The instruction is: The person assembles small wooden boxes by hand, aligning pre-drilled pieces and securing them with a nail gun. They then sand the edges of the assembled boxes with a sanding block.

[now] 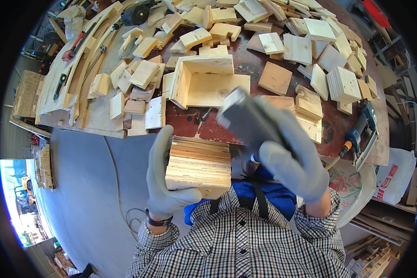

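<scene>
My left hand, in a grey glove, is closed round a stack of plywood pieces held just off the near edge of the bench. The layered edges of the stack face up. To the right, my gloved right hand grips a dark, block-shaped tool, tilted up and smeared by motion, so its kind does not show. The tool is apart from the stack. Behind both hands, an open-sided wooden box lies on the red-brown workbench.
Many loose plywood offcuts cover the far half of the bench. At the right edge lies a blue power tool with an orange hose fitting. Plastic bags hang near the right side. A hose runs across the grey floor.
</scene>
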{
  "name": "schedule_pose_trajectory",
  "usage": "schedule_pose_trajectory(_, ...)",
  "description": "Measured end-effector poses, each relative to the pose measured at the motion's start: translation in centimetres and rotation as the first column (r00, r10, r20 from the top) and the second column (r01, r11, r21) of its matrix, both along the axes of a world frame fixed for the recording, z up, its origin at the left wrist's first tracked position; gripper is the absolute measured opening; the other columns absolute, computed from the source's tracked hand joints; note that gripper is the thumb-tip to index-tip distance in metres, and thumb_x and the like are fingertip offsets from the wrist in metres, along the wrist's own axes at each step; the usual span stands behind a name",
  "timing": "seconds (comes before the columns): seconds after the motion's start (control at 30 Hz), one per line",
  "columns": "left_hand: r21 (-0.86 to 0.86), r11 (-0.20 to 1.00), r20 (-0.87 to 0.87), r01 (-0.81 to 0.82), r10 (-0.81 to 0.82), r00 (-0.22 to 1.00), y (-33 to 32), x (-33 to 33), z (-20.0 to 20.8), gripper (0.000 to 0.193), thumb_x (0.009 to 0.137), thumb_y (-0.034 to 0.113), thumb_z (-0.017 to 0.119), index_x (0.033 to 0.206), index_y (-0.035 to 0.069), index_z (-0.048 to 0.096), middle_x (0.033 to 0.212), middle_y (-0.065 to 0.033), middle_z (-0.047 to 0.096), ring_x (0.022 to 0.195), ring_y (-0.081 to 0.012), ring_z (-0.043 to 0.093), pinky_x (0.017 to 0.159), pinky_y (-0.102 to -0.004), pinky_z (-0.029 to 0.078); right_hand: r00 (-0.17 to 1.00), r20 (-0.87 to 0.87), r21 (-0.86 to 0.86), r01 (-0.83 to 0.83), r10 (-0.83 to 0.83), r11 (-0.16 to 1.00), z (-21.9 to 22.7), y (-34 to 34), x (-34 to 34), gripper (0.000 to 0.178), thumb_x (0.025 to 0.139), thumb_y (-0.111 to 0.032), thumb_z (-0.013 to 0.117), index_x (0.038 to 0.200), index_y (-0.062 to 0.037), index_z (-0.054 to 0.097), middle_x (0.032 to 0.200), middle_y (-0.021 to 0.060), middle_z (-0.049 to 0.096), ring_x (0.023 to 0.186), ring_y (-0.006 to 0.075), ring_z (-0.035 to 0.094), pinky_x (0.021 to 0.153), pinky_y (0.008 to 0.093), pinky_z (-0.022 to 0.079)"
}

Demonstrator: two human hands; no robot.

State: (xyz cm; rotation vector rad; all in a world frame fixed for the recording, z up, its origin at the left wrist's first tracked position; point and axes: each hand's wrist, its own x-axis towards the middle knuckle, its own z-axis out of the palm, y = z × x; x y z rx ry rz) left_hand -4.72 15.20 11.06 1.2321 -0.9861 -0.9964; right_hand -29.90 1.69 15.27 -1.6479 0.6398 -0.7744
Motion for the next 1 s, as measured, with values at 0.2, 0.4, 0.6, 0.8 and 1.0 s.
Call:
schedule_pose_trajectory(0.2,-0.195,0.981,0.637,-0.008,0.133,0.759,0.1,-1.1,-0.2,0.139,0.065,0.047,0.104,0.165,-0.005,0.023,0.148,-0.0231,0.056,0.131,-0.0320,0.064,0.109,-0.0435,0.055,0.962,-0.229,-0.568,-0.007,-0.151,0.823,0.5,3.6,3.4,0.062,0.103,-0.049,0.062,0.154,-0.0149,0.056,0.134,0.0264,0.054,0.113,0.0415,0.056,0.103,0.0539,0.044)
schedule_pose_trajectory(0.4,-0.258,0.966,0.674,0.019,0.166,0.720,-0.3,0.0,-1.8,0.128,0.070,0.039,0.103,0.163,-0.005,0.028,0.141,-0.0225,0.059,0.123,-0.0314,0.067,0.102,-0.0420,0.058,0.914,-0.254,-0.318,0.229,-0.316,0.920,-5.7,5.0,1.5,0.067,0.103,-0.041,0.065,0.155,-0.0006,0.052,0.129,0.0293,0.058,0.110,0.0413,0.060,0.099,0.0512,0.049)
schedule_pose_trajectory(0.6,-0.223,0.973,0.645,-0.053,0.188,0.741,0.1,-1.5,-0.3,0.120,0.064,0.034,0.106,0.155,-0.004,0.038,0.135,-0.0200,0.058,0.115,-0.0304,0.064,0.097,-0.0425,0.056,0.968,-0.121,-0.533,0.122,-0.218,0.837,-2.5,3.9,4.9,0.063,0.105,-0.042,0.061,0.154,-0.0046,0.052,0.131,0.0278,0.055,0.113,0.0411,0.058,0.102,0.0548,0.045)
schedule_pose_trajectory(0.8,-0.362,0.931,0.732,-0.047,0.315,0.604,0.1,-0.9,-0.4,0.110,0.070,0.042,0.102,0.151,-0.006,0.044,0.131,-0.0190,0.058,0.118,-0.0330,0.063,0.098,-0.0453,0.054,0.941,-0.193,-0.407,0.180,-0.277,0.895,-3.8,2.1,3.7,0.067,0.104,-0.037,0.062,0.156,0.0017,0.048,0.126,0.0294,0.060,0.112,0.0427,0.061,0.101,0.0488,0.049)
schedule_pose_trajectory(1.0,-0.358,0.933,0.802,-0.027,0.322,0.504,1.2,-1.0,0.9,0.124,0.081,0.040,0.096,0.163,-0.009,0.017,0.144,-0.0255,0.054,0.125,-0.0361,0.064,0.103,-0.0450,0.055,0.937,-0.208,-0.486,0.151,-0.282,0.861,-1.3,5.2,5.6,0.069,0.103,-0.040,0.064,0.157,-0.0005,0.049,0.130,0.0317,0.058,0.112,0.0442,0.061,0.103,0.0495,0.049)
